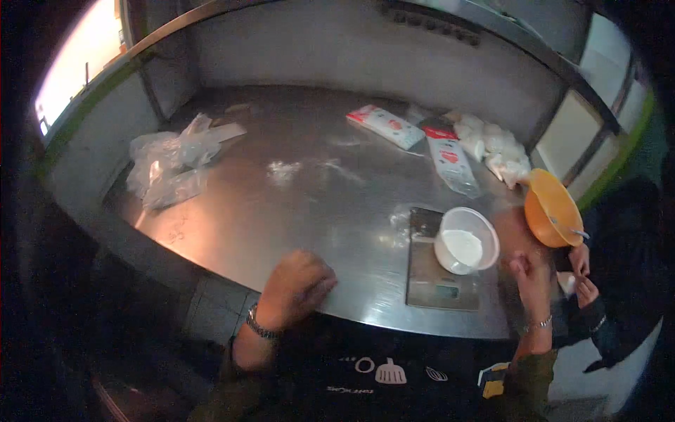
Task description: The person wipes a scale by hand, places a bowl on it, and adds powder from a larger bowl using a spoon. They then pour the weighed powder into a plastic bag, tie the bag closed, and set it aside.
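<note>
My left hand (pixel 299 285) rests at the front edge of the steel table, its fingers curled in with nothing visible in them. Just right of the kitchen scale (pixel 443 287) is my right hand (pixel 531 278), slightly blurred, its fingers also curled and no object showing in them. On the scale stands a clear plastic tub (pixel 485 246), with white powder (pixel 462 247) in its bottom. The digits on the scale's display are too small to read. An orange bowl (pixel 552 204) lies tilted beyond my right hand, with a metal spoon handle (pixel 578 233) at its rim.
At the right edge, another person's hands (pixel 585 281) hold something small and white. White-and-red packets (pixel 387 126) and several filled clear bags (pixel 496 144) lie at the back right. Crumpled plastic bags (pixel 172 162) sit at left. Powder (pixel 283 171) is spilled mid-table.
</note>
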The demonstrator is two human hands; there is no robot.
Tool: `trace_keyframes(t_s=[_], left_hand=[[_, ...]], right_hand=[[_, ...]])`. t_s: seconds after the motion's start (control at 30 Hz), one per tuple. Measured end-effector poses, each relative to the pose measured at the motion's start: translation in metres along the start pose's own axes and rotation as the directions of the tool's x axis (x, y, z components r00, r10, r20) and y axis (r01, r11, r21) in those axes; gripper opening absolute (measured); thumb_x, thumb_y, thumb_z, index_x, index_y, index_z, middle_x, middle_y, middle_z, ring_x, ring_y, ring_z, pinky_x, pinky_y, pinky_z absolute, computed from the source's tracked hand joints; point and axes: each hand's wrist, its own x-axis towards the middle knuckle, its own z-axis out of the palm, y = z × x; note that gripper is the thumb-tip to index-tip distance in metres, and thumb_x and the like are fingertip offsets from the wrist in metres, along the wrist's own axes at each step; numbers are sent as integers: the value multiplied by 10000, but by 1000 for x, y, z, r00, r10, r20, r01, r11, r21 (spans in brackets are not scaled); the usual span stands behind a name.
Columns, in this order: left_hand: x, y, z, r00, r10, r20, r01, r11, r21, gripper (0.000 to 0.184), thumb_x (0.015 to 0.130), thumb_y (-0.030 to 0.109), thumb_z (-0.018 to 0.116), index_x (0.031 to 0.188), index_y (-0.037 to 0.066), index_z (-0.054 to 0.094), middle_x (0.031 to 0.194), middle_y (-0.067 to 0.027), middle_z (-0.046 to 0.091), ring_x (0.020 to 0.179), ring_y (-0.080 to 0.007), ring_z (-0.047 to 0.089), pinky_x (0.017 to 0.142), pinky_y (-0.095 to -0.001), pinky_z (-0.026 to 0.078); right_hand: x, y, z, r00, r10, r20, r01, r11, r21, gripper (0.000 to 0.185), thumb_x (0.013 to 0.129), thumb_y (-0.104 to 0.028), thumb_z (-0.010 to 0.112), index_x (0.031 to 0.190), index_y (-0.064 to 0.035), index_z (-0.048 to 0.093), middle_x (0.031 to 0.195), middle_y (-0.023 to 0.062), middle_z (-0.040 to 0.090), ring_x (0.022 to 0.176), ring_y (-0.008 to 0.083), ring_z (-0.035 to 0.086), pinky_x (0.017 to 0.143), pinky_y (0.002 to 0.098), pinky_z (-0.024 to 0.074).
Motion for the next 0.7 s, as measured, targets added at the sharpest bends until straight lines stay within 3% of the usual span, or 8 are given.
trace_keyframes(t_s=[0.03, 0.1, 0.2, 0.27, 0.33, 0.43, 0.57, 0.7], left_hand=[[-4, -12, -6, 997, -67, -23, 69, 990, 120, 126, 763, 162, 643, 808, 54, 598, 775, -103, 563, 781, -306, 533, 692, -395, 427], [-8, -25, -21, 986, -160, -55, 168, 956, 239, 132, 767, 157, 633, 823, 44, 595, 779, -113, 560, 781, -316, 526, 691, -400, 424], [-9, -35, -41, 934, -174, -312, 278, 903, 328, 123, 784, 136, 597, 839, 27, 584, 795, -134, 552, 786, -332, 513, 700, -405, 413], [-17, -52, -41, 856, -234, -461, 345, 922, 173, 117, 793, 122, 575, 852, 21, 576, 814, -147, 548, 788, -339, 508, 708, -410, 402], [-18, -55, -42, 841, -242, -483, 357, 920, 161, 118, 797, 120, 571, 856, 19, 574, 819, -151, 548, 791, -339, 509, 711, -409, 402], [-19, -57, -40, 813, -214, -541, 355, 920, 168, 117, 804, 115, 566, 866, 16, 568, 826, -153, 549, 797, -339, 511, 716, -407, 402], [-27, -56, -43, 773, -210, -599, 334, 937, 102, 113, 789, 86, 588, 871, 13, 562, 801, -139, 552, 764, -327, 523, 690, -390, 415], [-25, -57, -41, 740, -289, -608, 341, 940, -31, 112, 773, 59, 605, 865, 11, 563, 774, -136, 549, 723, -306, 531, 661, -366, 425]], right_hand=[[-3, -7, 9, 1000, -18, 22, 18, 1000, 15, 249, 838, -79, 565, 1076, -14, 539, 850, 66, 583, 677, 167, 564, 600, 300, 471], [-7, -27, 17, 882, 330, 337, -456, 778, 433, 252, 837, -30, 554, 1087, -18, 524, 892, 38, 594, 693, 117, 564, 561, 247, 472], [-4, -45, 25, 864, 305, 400, -477, 749, 460, 283, 829, 2, 547, 1108, -22, 505, 907, 39, 595, 685, 102, 564, 530, 216, 468], [-3, -39, 30, 856, 288, 430, -480, 752, 452, 295, 824, 21, 541, 1113, -21, 500, 925, 42, 597, 697, 104, 571, 538, 222, 474], [-2, -43, 34, 850, 270, 452, -478, 758, 445, 308, 819, 41, 535, 1118, -20, 495, 944, 44, 599, 709, 106, 577, 546, 229, 480], [9, -48, 35, 834, 382, 398, -525, 770, 362, 404, 752, 81, 594, 1139, -5, 515, 1079, 95, 608, 965, 181, 582, 771, 291, 481], [14, -40, 42, 891, 296, 344, -394, 880, 264, 462, 729, 58, 623, 1172, 8, 502, 1120, 101, 590, 1060, 210, 542, 918, 321, 413], [31, -36, 62, 939, 87, 332, -156, 970, 187, 467, 729, 133, 583, 1167, 7, 481, 1110, 99, 575, 954, 169, 580, 767, 295, 506]])
